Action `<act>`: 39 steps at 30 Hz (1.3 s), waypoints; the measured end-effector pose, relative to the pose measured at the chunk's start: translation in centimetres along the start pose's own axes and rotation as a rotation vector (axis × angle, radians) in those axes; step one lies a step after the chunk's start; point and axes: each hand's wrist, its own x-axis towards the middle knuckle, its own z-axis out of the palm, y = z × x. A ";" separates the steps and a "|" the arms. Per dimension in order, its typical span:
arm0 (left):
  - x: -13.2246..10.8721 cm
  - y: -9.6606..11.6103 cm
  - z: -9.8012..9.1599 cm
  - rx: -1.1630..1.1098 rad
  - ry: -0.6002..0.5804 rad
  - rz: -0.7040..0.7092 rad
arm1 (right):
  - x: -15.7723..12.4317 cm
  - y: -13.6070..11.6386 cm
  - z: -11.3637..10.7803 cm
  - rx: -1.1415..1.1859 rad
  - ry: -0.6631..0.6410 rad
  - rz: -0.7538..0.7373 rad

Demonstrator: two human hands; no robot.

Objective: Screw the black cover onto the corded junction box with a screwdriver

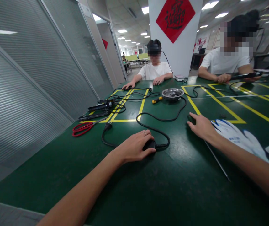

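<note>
My left hand (138, 146) is closed around a small black block (150, 144) on the green tabletop, with a black cord (166, 138) leaving its right side. The block's other end is hidden under my palm. My right hand (201, 125) rests on the table with thumb and fingers around the dark handle (191, 119) of a screwdriver. Its long thin metal shaft (218, 161) comes out under my wrist and points toward me. Close to that wrist lies a white and blue work glove (240, 135). A black plug (108, 126) lies left of my left hand.
Red-handled scissors (82, 128) and black elongated parts (99, 106) with tangled cables lie at the left. Farther back are a steel bowl (172, 93) and a yellow-and-black handle (157, 100). Two people (156, 70) sit across the table (134, 188), which carries yellow tape lines.
</note>
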 end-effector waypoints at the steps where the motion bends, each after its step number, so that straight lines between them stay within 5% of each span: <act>1: 0.0 0.0 0.0 -0.003 -0.005 0.001 | -0.2 -0.1 0.2 -0.026 -0.013 -0.024; 5: -0.1 -0.2 -0.1 -0.001 -0.012 0.007 | -1.3 -1.9 -0.4 -0.110 -0.024 -0.162; 10: -0.2 -0.5 -0.1 -0.015 -0.034 0.008 | -4.8 -7.3 -2.2 -0.078 -0.073 -0.461; 14: -0.2 -0.6 -0.1 -0.032 -0.030 0.010 | -7.3 -10.3 -1.5 -0.026 -0.143 -0.616; 30: -0.4 0.2 -0.6 -0.125 0.007 0.008 | -7.4 -10.5 -0.2 0.102 -0.128 -0.638; 39: 0.4 0.3 0.7 -0.220 0.130 -0.029 | -7.6 -11.0 -1.7 0.530 -0.158 -0.418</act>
